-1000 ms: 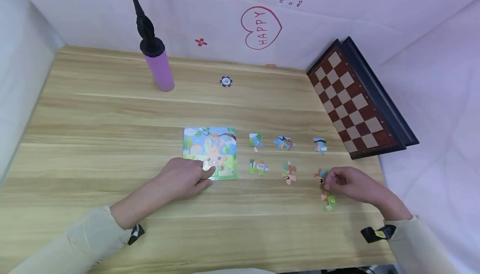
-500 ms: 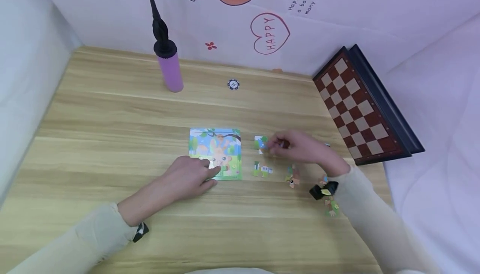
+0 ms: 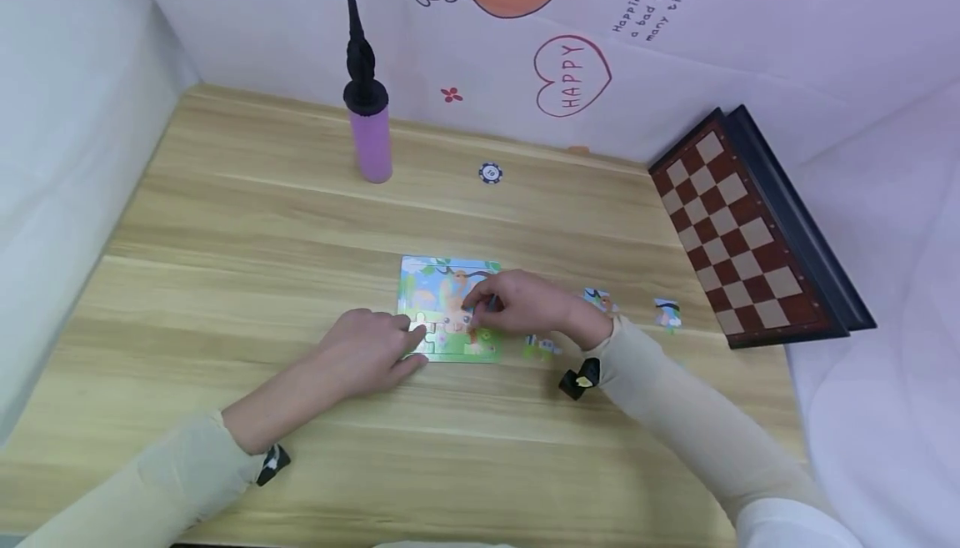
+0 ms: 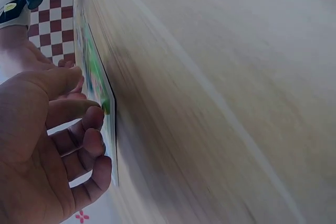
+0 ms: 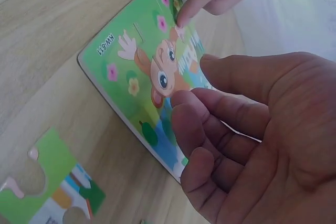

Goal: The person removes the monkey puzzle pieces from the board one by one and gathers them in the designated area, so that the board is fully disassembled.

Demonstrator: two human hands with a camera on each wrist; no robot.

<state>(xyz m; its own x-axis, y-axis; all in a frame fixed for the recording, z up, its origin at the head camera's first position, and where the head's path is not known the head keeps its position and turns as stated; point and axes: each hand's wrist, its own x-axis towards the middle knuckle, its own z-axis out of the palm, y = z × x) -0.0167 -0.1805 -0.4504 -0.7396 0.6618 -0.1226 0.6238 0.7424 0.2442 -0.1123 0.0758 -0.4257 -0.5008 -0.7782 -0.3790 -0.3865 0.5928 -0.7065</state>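
Observation:
A jigsaw puzzle board point(image 3: 450, 357) with a cartoon animal on it lies flat in the middle of the table. My left hand point(image 3: 360, 354) is at its left side, and in the right wrist view the left index finger point(image 5: 195, 6) touches the picture. Over the board's right half is my right hand point(image 3: 521, 302), its fingertips close above the surface. The right wrist view shows its fingers loosely curled, the thumb apart from them and nothing between. Loose puzzle pieces lie right of the board: one with houses point(image 5: 58, 182), one with a dark branch point(image 3: 667, 314). My right forearm hides others.
A folded chessboard case point(image 3: 761, 231) stands at the right rear. Toward the back are a purple hand pump point(image 3: 371, 143) with a black top and a poker chip point(image 3: 491, 173). White cloth walls point(image 3: 697, 89) enclose the wooden table on the left, back and right.
My right hand has moved left from the loose pieces at the far right to above the board. The left hand stays at the board. The head view has shifted slightly.

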